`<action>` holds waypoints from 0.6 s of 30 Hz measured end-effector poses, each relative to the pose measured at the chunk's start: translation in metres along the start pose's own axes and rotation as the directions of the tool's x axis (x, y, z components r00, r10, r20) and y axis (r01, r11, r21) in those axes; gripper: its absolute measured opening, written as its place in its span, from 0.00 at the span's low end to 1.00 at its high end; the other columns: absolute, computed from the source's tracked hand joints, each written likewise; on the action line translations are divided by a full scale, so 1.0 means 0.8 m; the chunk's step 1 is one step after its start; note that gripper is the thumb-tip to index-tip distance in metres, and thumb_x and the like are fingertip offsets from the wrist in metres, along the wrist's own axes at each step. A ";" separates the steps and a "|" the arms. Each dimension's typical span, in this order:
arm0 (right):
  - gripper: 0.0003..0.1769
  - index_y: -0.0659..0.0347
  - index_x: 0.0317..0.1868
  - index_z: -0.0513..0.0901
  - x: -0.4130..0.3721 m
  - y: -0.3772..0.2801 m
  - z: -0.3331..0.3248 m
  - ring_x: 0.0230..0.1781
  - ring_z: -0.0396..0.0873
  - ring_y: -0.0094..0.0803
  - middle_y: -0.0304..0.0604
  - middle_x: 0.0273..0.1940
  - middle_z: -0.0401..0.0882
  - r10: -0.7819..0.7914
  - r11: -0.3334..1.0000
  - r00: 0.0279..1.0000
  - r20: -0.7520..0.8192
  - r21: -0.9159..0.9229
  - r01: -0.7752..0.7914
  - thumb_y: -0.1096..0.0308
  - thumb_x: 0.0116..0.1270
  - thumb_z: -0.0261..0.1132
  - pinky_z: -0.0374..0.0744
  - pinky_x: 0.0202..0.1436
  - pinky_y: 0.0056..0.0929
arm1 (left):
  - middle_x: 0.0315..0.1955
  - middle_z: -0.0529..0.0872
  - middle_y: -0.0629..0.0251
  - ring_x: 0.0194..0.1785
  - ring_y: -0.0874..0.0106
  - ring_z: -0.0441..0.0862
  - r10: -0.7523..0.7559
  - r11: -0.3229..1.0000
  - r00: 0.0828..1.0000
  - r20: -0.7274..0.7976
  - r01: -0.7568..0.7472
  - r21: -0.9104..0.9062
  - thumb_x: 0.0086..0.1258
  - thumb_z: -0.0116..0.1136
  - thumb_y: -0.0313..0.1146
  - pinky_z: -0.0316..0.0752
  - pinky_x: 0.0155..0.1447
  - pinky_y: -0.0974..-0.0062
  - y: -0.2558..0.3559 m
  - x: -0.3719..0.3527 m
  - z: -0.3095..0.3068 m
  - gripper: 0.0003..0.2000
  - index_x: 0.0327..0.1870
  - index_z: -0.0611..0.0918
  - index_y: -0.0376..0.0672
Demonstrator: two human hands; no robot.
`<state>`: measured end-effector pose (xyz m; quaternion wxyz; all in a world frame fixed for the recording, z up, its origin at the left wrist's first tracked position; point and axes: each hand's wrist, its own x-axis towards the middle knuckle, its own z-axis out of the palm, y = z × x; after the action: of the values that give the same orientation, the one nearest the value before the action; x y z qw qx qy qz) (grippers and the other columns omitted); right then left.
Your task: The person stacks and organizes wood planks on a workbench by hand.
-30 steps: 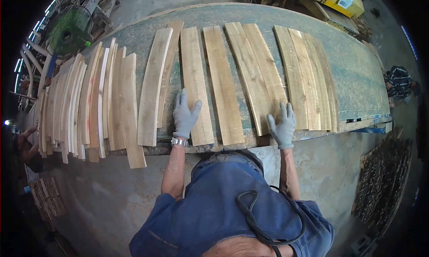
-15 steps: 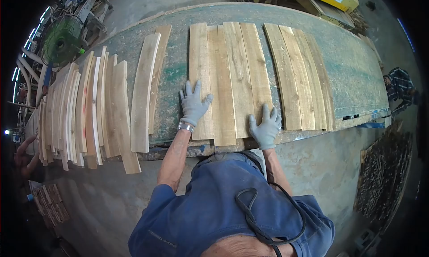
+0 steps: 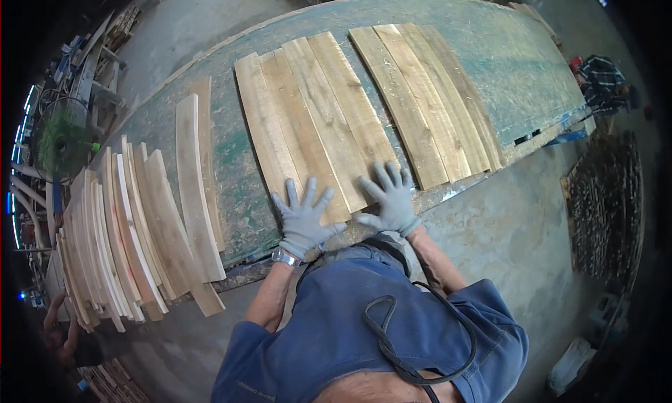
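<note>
Several wooden boards [image 3: 315, 109] lie side by side on the worktable, edges touching. My left hand [image 3: 302, 217], in a grey glove, rests with spread fingers on the near ends of the leftmost boards in this group. My right hand [image 3: 390, 200], gloved the same way, is spread over the near end of the group's rightmost board. Neither hand grips anything. To the right, across a narrow gap, sits a second group of boards [image 3: 427, 102]. Left of my left hand lie two overlapping boards [image 3: 194, 172].
A row of many loose boards [image 3: 115, 228] covers the table's left end, some overhanging the near edge. The green worktable [image 3: 490, 67] extends right. A fan [image 3: 61, 140] stands far left. Another person [image 3: 602, 84] is beyond the right end; someone's arms [image 3: 61, 326] show lower left.
The view has turned, so table and boards appear tilted. Both hands have moved to the near ends of the middle boards, closer together, fingers more widely spread.
</note>
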<state>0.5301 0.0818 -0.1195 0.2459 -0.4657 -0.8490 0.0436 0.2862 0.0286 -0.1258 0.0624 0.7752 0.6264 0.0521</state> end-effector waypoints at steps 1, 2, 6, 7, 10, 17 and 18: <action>0.44 0.49 0.66 0.75 -0.003 0.018 0.004 0.66 0.65 0.60 0.60 0.68 0.65 0.031 0.993 0.997 -0.073 0.113 -0.022 0.28 0.58 0.58 0.59 0.67 0.60 | 0.78 0.54 0.57 0.78 0.36 0.38 0.007 1.000 1.000 0.009 -0.006 -0.011 0.52 0.52 0.78 0.20 0.69 0.26 -0.003 0.003 -0.002 0.47 0.73 0.70 0.62; 0.44 0.51 0.67 0.75 0.000 0.033 -0.001 0.65 0.66 0.59 0.60 0.68 0.65 0.063 0.973 0.988 -0.140 0.228 -0.030 0.29 0.58 0.60 0.60 0.67 0.58 | 0.78 0.55 0.56 0.78 0.37 0.39 0.012 0.999 1.000 0.029 -0.011 -0.036 0.53 0.53 0.78 0.21 0.70 0.26 -0.004 0.004 -0.008 0.46 0.72 0.70 0.62; 0.35 0.48 0.68 0.73 0.044 0.097 0.005 0.69 0.64 0.56 0.58 0.70 0.65 0.281 0.941 0.917 -0.284 -0.104 -0.321 0.43 0.64 0.64 0.59 0.70 0.58 | 0.76 0.57 0.50 0.78 0.42 0.44 -0.062 0.991 0.997 -0.043 0.057 -0.124 0.57 0.54 0.74 0.32 0.74 0.32 -0.020 0.012 -0.028 0.44 0.72 0.70 0.58; 0.34 0.45 0.69 0.73 0.061 0.107 0.006 0.70 0.63 0.55 0.58 0.70 0.64 0.303 0.922 0.913 -0.274 -0.159 -0.354 0.44 0.64 0.63 0.58 0.70 0.59 | 0.75 0.57 0.49 0.78 0.43 0.46 -0.106 0.985 0.990 -0.098 0.091 -0.149 0.58 0.55 0.73 0.35 0.75 0.34 -0.029 0.022 -0.029 0.43 0.72 0.70 0.57; 0.31 0.38 0.68 0.73 0.107 0.136 0.029 0.73 0.59 0.55 0.56 0.72 0.63 0.335 0.895 0.925 -0.179 -0.248 -0.372 0.45 0.65 0.63 0.54 0.72 0.61 | 0.74 0.57 0.44 0.77 0.44 0.50 -0.315 0.948 0.907 -0.281 0.289 -0.130 0.62 0.54 0.69 0.40 0.77 0.41 -0.088 0.075 -0.006 0.42 0.73 0.68 0.53; 0.29 0.28 0.65 0.75 0.133 0.181 0.030 0.75 0.56 0.53 0.50 0.73 0.62 0.542 0.788 0.833 -0.110 -0.278 -0.549 0.44 0.62 0.64 0.48 0.71 0.71 | 0.73 0.58 0.41 0.76 0.45 0.53 -0.498 0.866 0.850 -0.171 0.477 -0.152 0.62 0.57 0.66 0.46 0.77 0.47 -0.141 0.137 0.022 0.43 0.74 0.66 0.50; 0.29 0.28 0.65 0.76 0.135 0.195 0.025 0.75 0.57 0.54 0.50 0.73 0.63 0.544 0.789 0.831 -0.115 -0.267 -0.553 0.45 0.62 0.64 0.47 0.71 0.73 | 0.73 0.59 0.41 0.77 0.46 0.53 -0.495 0.868 0.854 -0.163 0.474 -0.150 0.62 0.58 0.66 0.46 0.77 0.47 -0.141 0.134 0.018 0.43 0.74 0.66 0.50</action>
<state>0.5926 0.2601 -0.1436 0.1655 -0.7233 -0.6702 -0.0188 0.2019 0.1565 -0.1583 0.0519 0.5791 0.8009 0.1431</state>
